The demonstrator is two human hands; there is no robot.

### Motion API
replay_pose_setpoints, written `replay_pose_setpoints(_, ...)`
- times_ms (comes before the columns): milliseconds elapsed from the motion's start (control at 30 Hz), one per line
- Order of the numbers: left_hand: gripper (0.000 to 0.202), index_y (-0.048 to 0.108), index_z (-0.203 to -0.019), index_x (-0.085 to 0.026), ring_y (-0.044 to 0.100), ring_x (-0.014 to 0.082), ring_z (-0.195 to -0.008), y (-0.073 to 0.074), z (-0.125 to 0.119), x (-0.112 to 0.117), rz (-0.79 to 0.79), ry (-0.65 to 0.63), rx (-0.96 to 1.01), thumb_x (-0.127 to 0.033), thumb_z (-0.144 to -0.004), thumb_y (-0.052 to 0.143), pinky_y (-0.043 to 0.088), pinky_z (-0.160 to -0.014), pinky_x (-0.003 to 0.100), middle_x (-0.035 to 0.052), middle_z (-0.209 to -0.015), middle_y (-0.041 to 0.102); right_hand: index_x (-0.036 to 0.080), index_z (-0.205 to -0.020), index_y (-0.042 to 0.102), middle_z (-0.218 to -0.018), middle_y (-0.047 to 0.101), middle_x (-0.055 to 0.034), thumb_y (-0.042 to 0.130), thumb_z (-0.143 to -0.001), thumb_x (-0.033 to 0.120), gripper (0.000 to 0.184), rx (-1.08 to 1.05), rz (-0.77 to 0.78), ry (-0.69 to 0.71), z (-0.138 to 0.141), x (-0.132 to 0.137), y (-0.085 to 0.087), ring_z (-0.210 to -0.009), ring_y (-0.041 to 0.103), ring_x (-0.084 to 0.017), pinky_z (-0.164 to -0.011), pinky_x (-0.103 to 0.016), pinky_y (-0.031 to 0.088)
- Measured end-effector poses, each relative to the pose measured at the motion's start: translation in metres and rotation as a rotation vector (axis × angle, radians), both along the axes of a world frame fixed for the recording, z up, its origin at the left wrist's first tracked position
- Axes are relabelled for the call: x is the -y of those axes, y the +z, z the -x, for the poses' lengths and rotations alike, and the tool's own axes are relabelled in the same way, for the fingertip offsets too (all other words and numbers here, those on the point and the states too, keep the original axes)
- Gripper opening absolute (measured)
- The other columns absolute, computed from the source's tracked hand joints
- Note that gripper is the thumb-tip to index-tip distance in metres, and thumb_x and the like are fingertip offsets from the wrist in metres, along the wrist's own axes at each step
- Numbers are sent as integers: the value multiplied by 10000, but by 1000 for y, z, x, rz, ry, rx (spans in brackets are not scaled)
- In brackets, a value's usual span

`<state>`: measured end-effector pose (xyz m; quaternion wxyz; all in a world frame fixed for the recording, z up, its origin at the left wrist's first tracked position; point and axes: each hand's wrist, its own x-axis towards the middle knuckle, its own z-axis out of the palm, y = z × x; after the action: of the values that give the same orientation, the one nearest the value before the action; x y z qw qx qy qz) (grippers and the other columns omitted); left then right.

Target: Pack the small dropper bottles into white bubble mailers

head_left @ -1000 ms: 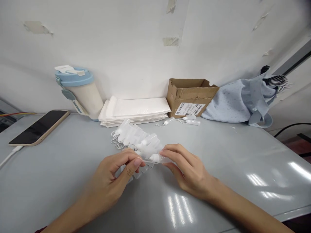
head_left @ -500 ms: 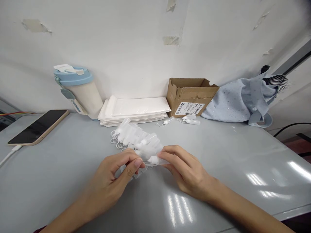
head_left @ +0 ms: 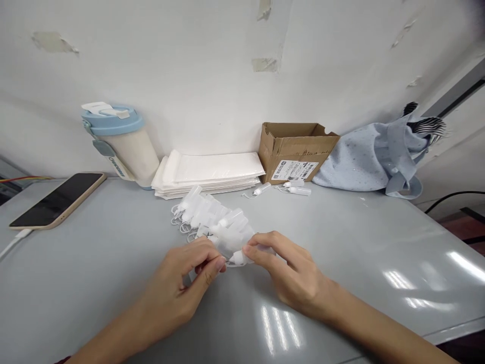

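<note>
The right hand [head_left: 293, 275] has a small bottle [head_left: 238, 259] in its grip, in front of the pile [head_left: 204, 210] on the tabletop [head_left: 341, 242]. The left hand [head_left: 185, 280] pinches narrowly, seemingly on a pin [head_left: 227, 261]. The bottle's nozzle has come closer to it, so the parts seem nearly joined.

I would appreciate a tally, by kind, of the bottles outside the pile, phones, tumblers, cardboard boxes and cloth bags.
Held bottle: 1
Loose bottles: 3
Phone: 1
Tumbler: 1
Cardboard box: 1
Cloth bag: 1
Total: 8
</note>
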<state>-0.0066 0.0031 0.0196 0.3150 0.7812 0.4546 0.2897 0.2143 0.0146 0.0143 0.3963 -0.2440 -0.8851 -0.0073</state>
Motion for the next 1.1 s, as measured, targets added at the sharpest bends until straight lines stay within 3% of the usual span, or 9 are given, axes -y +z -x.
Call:
replay_pose_setpoints(200,316,546,-679,-192,475,115,-566,1,-3,1,-58,-23,13,-274,-947,400,377,-531,226,-24,-610,519,48,-1092,561,-950,630,-174,417,-800,-99,357,-43,16,44,0,-2,-4,-834,577,-178,-668,-300,542)
replay_pose_setpoints(333,307,542,-667,-193,493,101,-566,6,-4,-2,-128,32,54,-241,-946,424,393,-541,206,-39,-593,526,79,-1137,564,-973,635,-153,441,-816,-68,375,-52,77,12,-2,-3,-1,-838,601,-173,-682,-286,553)
replay_pose_setpoints(467,136,609,-837,-211,536,108,-680,9,-1,-3,-239,105,50,-204,-918,500,431,-625,211,-33,-733,612,101,-1162,557,-976,648,-136,514,-862,23,313,-89,102,-31,-4,-3,3,-869,624,-166,-711,-267,557)
replay_pose_setpoints(700,143,613,-831,-176,522,105,-722,12,-6,1,-349,27,108,-81,-885,521,435,-671,227,-17,-741,600,41,-1126,565,-955,655,-162,541,-860,29,267,-87,104,2,-2,2,4,-879,620,-170,-724,-267,555)
replay_pose_setpoints(1100,169,613,-846,-152,515,121,-725,14,-8,7,-316,-49,188,-20,-861,510,456,-625,242,13,-742,584,45,-1151,545,-933,646,-163,509,-826,-46,340,-155,90,46,2,9,2,-779,588,-178,-578,-309,523)
